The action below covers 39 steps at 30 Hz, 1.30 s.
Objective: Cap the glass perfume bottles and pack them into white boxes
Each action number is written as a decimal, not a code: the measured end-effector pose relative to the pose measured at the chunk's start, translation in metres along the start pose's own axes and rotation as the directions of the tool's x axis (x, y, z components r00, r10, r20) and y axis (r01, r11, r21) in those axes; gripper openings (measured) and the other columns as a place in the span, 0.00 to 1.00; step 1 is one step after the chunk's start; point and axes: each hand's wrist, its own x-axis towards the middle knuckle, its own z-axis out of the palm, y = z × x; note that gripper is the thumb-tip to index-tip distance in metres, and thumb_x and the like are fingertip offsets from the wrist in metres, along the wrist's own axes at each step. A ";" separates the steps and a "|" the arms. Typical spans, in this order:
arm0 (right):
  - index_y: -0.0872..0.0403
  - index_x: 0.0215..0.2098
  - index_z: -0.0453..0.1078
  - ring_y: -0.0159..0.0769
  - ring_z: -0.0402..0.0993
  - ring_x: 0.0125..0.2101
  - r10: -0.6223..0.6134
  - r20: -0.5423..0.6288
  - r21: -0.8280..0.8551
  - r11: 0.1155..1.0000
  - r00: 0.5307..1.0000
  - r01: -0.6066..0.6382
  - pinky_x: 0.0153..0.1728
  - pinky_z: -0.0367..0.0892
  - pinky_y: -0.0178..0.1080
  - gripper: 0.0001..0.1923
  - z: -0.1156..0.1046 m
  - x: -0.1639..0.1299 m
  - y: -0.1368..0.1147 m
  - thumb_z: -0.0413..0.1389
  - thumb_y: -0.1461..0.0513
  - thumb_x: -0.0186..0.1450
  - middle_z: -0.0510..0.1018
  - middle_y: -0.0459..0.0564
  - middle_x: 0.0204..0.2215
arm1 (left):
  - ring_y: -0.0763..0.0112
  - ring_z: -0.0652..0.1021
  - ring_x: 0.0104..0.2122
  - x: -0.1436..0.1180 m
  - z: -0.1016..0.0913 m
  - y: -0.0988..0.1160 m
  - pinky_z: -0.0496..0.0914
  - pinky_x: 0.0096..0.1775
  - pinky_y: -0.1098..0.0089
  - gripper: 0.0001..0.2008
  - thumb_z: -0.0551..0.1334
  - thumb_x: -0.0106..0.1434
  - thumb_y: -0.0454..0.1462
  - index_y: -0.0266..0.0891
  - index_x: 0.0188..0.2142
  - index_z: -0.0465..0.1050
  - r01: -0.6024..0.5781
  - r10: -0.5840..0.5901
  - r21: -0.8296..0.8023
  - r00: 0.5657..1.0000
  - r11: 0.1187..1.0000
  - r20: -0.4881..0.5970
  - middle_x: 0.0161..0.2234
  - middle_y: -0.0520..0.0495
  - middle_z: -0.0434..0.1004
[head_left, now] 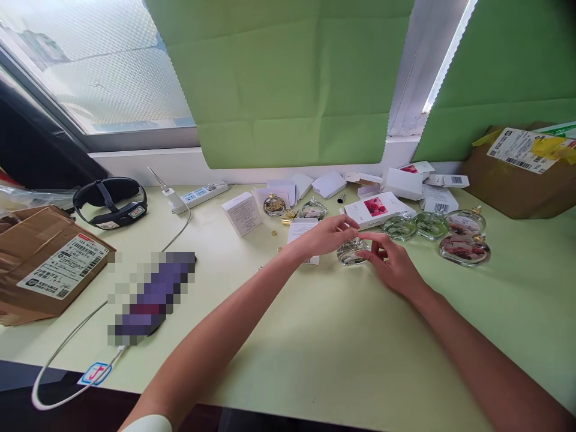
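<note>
Both hands meet at a clear glass bottle (352, 252) standing on the pale green bench (315, 348): the left hand (326, 235) reaches over its top, the right hand (392, 264) touches its right side. Four more round bottles (432, 225) sit just right; white boxes (377, 209) lie beyond.

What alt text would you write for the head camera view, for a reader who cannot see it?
Two bare hands, left hand and right hand, meet on a small round clear glass bottle on a pale green table. More round glass bottles and small white cardboard boxes lie behind, with brown cardboard parcels at both sides.
</note>
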 end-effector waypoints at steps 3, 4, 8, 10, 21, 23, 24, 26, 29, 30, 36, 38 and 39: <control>0.47 0.55 0.68 0.33 0.62 0.26 -0.013 -0.013 -0.002 1.000 1.000 0.012 0.27 0.66 0.37 0.16 0.002 0.001 0.001 0.55 0.54 0.70 0.67 0.42 0.27 | 0.66 0.75 0.45 0.000 -0.001 0.000 0.69 0.46 0.67 0.20 0.54 0.67 0.50 0.44 0.51 0.69 -0.004 0.004 0.012 1.000 1.000 -0.003 0.47 0.47 0.76; 0.47 0.55 0.68 0.33 0.62 0.25 -0.015 -0.017 -0.003 1.000 1.000 0.015 0.28 0.66 0.37 0.16 0.002 0.001 0.001 0.55 0.54 0.70 0.67 0.42 0.27 | 0.66 0.75 0.45 0.000 -0.001 0.000 0.69 0.45 0.67 0.20 0.54 0.67 0.50 0.43 0.51 0.69 -0.009 0.009 0.011 1.000 1.000 -0.002 0.46 0.47 0.76; 0.46 0.56 0.68 0.33 0.63 0.25 -0.009 -0.034 -0.005 1.000 0.999 0.009 0.27 0.66 0.36 0.17 0.004 0.000 0.004 0.55 0.54 0.70 0.66 0.41 0.26 | 0.67 0.76 0.45 -0.001 -0.001 -0.001 0.69 0.45 0.67 0.19 0.54 0.67 0.50 0.44 0.51 0.69 -0.024 0.024 0.018 1.000 1.000 -0.006 0.46 0.48 0.76; 0.47 0.56 0.69 0.33 0.62 0.24 -0.002 -0.045 -0.008 1.000 0.999 0.001 0.27 0.66 0.36 0.17 0.005 -0.001 0.005 0.55 0.53 0.70 0.66 0.41 0.25 | 0.67 0.76 0.45 -0.001 -0.001 -0.002 0.69 0.45 0.67 0.19 0.54 0.67 0.49 0.44 0.51 0.69 -0.025 0.025 0.023 1.000 0.999 -0.011 0.46 0.48 0.76; 0.47 0.52 0.70 0.32 0.62 0.23 0.002 -0.082 -0.013 1.000 0.997 -0.003 0.27 0.69 0.37 0.15 0.008 0.000 0.002 0.54 0.53 0.70 0.71 0.43 0.28 | 0.67 0.75 0.44 -0.003 0.001 0.001 0.68 0.44 0.68 0.18 0.54 0.67 0.48 0.43 0.51 0.70 -0.015 0.015 0.019 1.000 1.000 -0.004 0.47 0.47 0.75; 0.47 0.52 0.70 0.32 0.63 0.23 0.003 -0.080 -0.020 1.000 0.997 -0.005 0.26 0.69 0.37 0.15 0.009 -0.001 0.002 0.54 0.53 0.70 0.72 0.44 0.29 | 0.67 0.75 0.45 -0.004 -0.001 0.004 0.68 0.44 0.67 0.18 0.55 0.67 0.48 0.44 0.52 0.69 0.010 -0.010 0.025 1.000 1.000 -0.001 0.48 0.47 0.75; 0.46 0.52 0.70 0.32 0.63 0.23 0.003 -0.083 -0.026 1.000 0.997 -0.005 0.26 0.69 0.37 0.15 0.009 -0.001 0.002 0.54 0.53 0.70 0.73 0.44 0.30 | 0.66 0.75 0.45 -0.005 -0.004 0.005 0.69 0.43 0.67 0.19 0.56 0.67 0.47 0.44 0.54 0.68 0.024 -0.024 0.032 1.000 0.999 -0.011 0.49 0.47 0.75; 0.46 0.52 0.70 0.32 0.63 0.23 -0.005 -0.097 -0.041 0.999 0.995 0.001 0.26 0.69 0.37 0.15 0.010 -0.001 0.003 0.54 0.52 0.70 0.73 0.44 0.30 | 0.66 0.75 0.44 -0.008 -0.013 0.009 0.69 0.42 0.67 0.23 0.58 0.66 0.46 0.44 0.58 0.64 0.037 -0.033 0.053 0.996 0.998 -0.080 0.49 0.46 0.74; 0.45 0.54 0.69 0.33 0.62 0.22 -0.022 -0.107 -0.059 0.998 0.994 0.016 0.26 0.68 0.38 0.15 0.012 -0.001 0.006 0.54 0.52 0.70 0.72 0.43 0.28 | 0.66 0.75 0.43 -0.013 -0.032 0.011 0.69 0.37 0.68 0.23 0.57 0.67 0.46 0.44 0.59 0.62 0.024 -0.003 0.086 0.972 0.996 -0.234 0.49 0.43 0.73; 0.44 0.54 0.69 0.33 0.62 0.22 -0.024 -0.108 -0.063 0.998 0.994 0.017 0.26 0.68 0.38 0.16 0.012 -0.001 0.007 0.53 0.52 0.70 0.70 0.42 0.27 | 0.66 0.75 0.42 -0.014 -0.038 0.011 0.69 0.36 0.68 0.22 0.56 0.67 0.46 0.44 0.59 0.63 0.020 0.006 0.096 0.965 0.995 -0.263 0.49 0.43 0.73; 0.44 0.56 0.67 0.34 0.62 0.22 -0.019 -0.108 -0.086 0.996 0.994 0.010 0.26 0.67 0.38 0.17 0.013 -0.001 0.005 0.53 0.53 0.71 0.66 0.41 0.24 | 0.64 0.76 0.41 -0.008 -0.056 -0.009 0.70 0.39 0.66 0.17 0.55 0.68 0.44 0.41 0.54 0.67 0.096 -0.001 0.285 0.949 0.954 -0.316 0.45 0.43 0.75; 0.44 0.57 0.66 0.34 0.61 0.22 -0.020 -0.093 -0.097 0.995 0.995 0.011 0.26 0.66 0.38 0.17 0.012 -0.001 0.002 0.53 0.53 0.71 0.65 0.41 0.24 | 0.63 0.77 0.43 0.000 -0.048 -0.019 0.71 0.43 0.64 0.17 0.53 0.69 0.41 0.40 0.54 0.66 0.087 0.041 0.412 0.956 0.907 -0.292 0.46 0.43 0.77; 0.44 0.57 0.66 0.33 0.61 0.22 -0.021 -0.083 -0.102 0.995 0.996 0.013 0.26 0.65 0.38 0.17 0.012 -0.001 0.000 0.54 0.53 0.71 0.66 0.41 0.25 | 0.62 0.77 0.46 0.005 -0.042 -0.024 0.70 0.46 0.63 0.17 0.52 0.70 0.40 0.39 0.55 0.65 0.053 0.080 0.487 0.965 0.872 -0.249 0.47 0.42 0.77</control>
